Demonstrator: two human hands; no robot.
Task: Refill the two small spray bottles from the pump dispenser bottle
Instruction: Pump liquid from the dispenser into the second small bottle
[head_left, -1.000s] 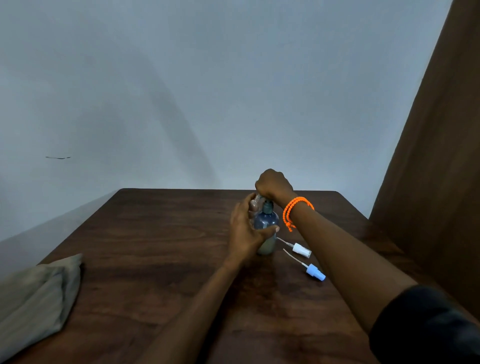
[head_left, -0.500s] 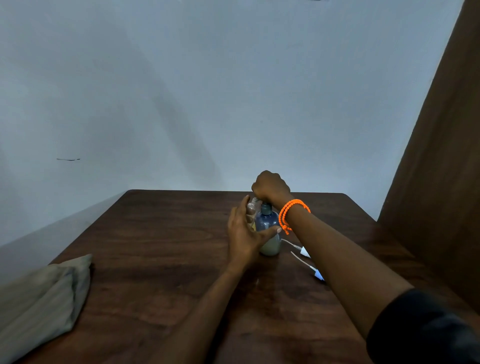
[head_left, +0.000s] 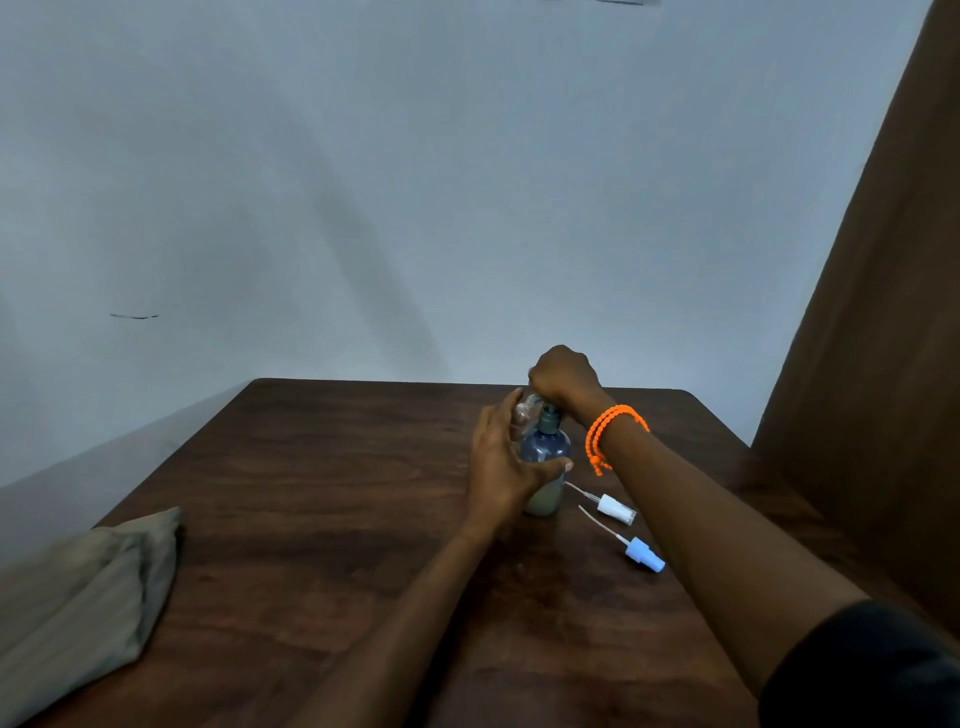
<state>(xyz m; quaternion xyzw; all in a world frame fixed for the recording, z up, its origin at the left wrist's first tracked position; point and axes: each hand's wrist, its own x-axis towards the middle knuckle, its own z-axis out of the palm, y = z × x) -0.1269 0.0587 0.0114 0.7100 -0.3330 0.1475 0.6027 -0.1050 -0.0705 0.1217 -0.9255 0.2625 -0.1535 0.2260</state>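
Note:
A blue-grey pump dispenser bottle (head_left: 546, 448) with pale liquid in its lower part stands upright on the dark wooden table (head_left: 322, 499). My left hand (head_left: 501, 462) holds its side, thumb across the front, and its fingers also hold a small clear spray bottle (head_left: 525, 413) up beside the pump spout. My right hand (head_left: 563, 376), fingers curled, sits on top of the pump head, which it hides. Two spray tops with dip tubes lie to the right of the bottle: a white one (head_left: 615, 507) and a blue one (head_left: 643, 555). Only one small bottle is visible.
A folded beige cloth (head_left: 83, 603) lies at the table's left front corner. A grey wall rises behind the table. A brown curtain (head_left: 878, 364) hangs along the right side, close to the table's right edge.
The hands stay on the pump bottle. My right hand has shifted slightly on the pump head. The view has drifted a little, and the spray tops are more visible than half a second ago.

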